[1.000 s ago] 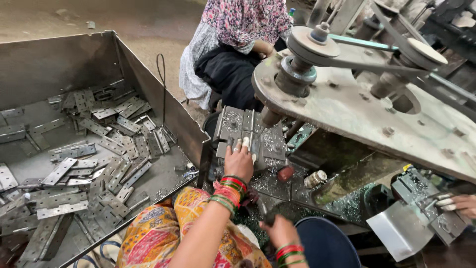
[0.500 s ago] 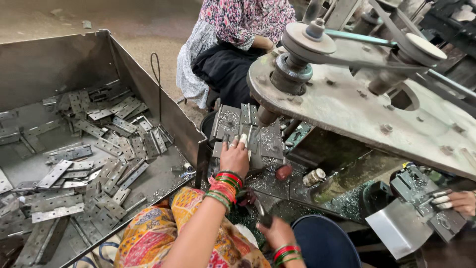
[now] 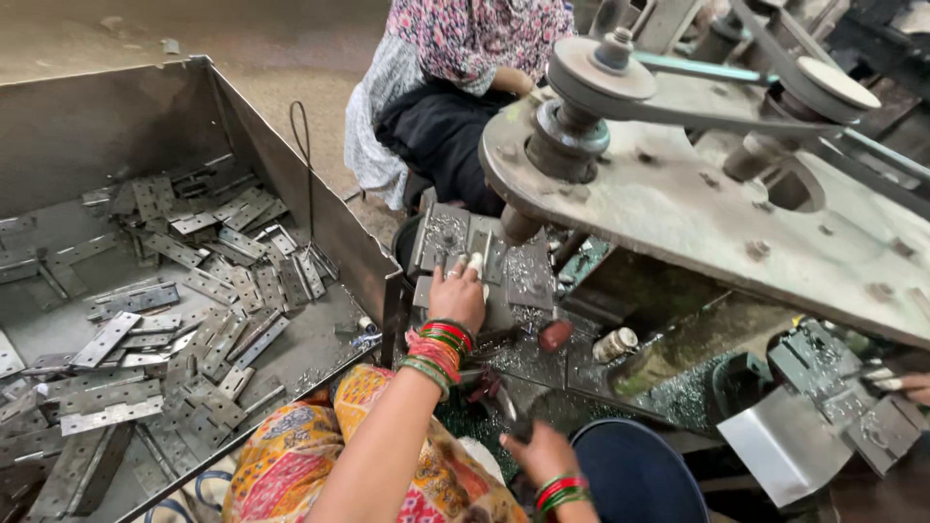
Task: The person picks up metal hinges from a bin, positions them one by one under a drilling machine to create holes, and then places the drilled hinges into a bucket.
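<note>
My left hand (image 3: 455, 291), with red and green bangles on the wrist, presses down on a grey hinge plate (image 3: 480, 254). The plate lies with other flat plates on a fixture (image 3: 528, 276) under the machine's big steel plate (image 3: 678, 223). My right hand (image 3: 538, 450) is lower and nearer to me, beside the rim of a dark blue drum (image 3: 639, 475). Its fingers curl around something small and dark that I cannot make out.
A large open steel bin (image 3: 291, 174) at the left holds several loose hinges (image 3: 184, 320). Another person (image 3: 455, 87) in floral clothes sits beyond the machine. Pulleys and a belt (image 3: 620, 82) sit on top. Someone's fingers (image 3: 906, 383) show at the right edge. A small bottle (image 3: 615, 344) lies among metal shavings.
My left hand stays on the hinge plate, shifted slightly forward. My right hand has barely moved. The view has tilted a little.
</note>
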